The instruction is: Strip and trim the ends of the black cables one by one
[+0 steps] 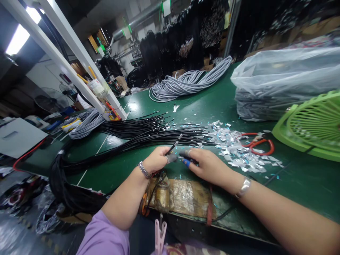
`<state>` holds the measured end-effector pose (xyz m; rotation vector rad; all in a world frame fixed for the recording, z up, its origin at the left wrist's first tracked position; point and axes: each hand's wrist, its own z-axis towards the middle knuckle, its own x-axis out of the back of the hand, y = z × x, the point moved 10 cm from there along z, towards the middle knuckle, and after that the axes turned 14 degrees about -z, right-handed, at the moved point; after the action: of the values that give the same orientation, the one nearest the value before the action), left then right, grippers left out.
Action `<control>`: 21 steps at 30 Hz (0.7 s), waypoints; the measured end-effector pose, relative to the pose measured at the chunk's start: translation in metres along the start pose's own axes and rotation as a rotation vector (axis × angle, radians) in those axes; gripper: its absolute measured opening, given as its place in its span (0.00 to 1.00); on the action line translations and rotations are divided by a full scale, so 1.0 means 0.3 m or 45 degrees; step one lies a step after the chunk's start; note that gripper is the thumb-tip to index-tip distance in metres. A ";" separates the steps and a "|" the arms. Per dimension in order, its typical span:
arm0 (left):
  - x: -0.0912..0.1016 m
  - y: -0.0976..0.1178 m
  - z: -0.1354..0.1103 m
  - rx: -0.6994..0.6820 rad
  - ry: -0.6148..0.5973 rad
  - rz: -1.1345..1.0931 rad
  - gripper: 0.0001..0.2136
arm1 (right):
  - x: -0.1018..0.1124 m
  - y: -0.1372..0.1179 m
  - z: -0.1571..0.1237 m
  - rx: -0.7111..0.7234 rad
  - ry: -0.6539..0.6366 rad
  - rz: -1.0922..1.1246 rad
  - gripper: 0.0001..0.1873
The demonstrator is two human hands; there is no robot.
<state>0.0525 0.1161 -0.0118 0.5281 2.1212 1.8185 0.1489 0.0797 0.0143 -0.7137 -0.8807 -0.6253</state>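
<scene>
My left hand [157, 159], with a grey wrap on a finger, is closed around a thin black cable [174, 146]. The cable's end sticks up past the fingers and has a pale, silvery tip. Just to the right, my right hand [204, 163] has its fingers bent toward the left one, a grey cover on one fingertip and a blue one on another. Something dark shows between these fingers, too hidden to name. Beyond both hands lies a bundle of black cables [138, 140]. Below them, a small worn metal device [162, 196] sits on a tape-covered wooden board [188, 198] at the table edge.
Foil scraps [233, 148] litter the green table [300, 191] on the right, beside red-handled scissors [261, 146]. A green fan [316, 124] and a plastic bag [281, 85] stand at the right. Grey cable coils [186, 85] lie at the back. A white post [79, 60] rises on the left.
</scene>
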 end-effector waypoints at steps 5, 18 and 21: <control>0.001 -0.008 0.004 -0.030 -0.016 0.015 0.16 | -0.068 0.087 0.003 -0.390 -0.115 0.818 0.13; -0.004 -0.006 0.003 -0.055 -0.054 0.041 0.17 | -0.025 0.083 0.010 -0.341 -0.107 0.502 0.14; -0.021 -0.018 -0.002 -0.037 -0.117 0.107 0.16 | -0.045 0.074 0.008 -0.360 -0.174 0.615 0.16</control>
<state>0.0573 0.1118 -0.0171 0.6896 2.0375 1.8289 0.1577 0.0975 -0.0025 -1.1912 -0.7125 -0.2700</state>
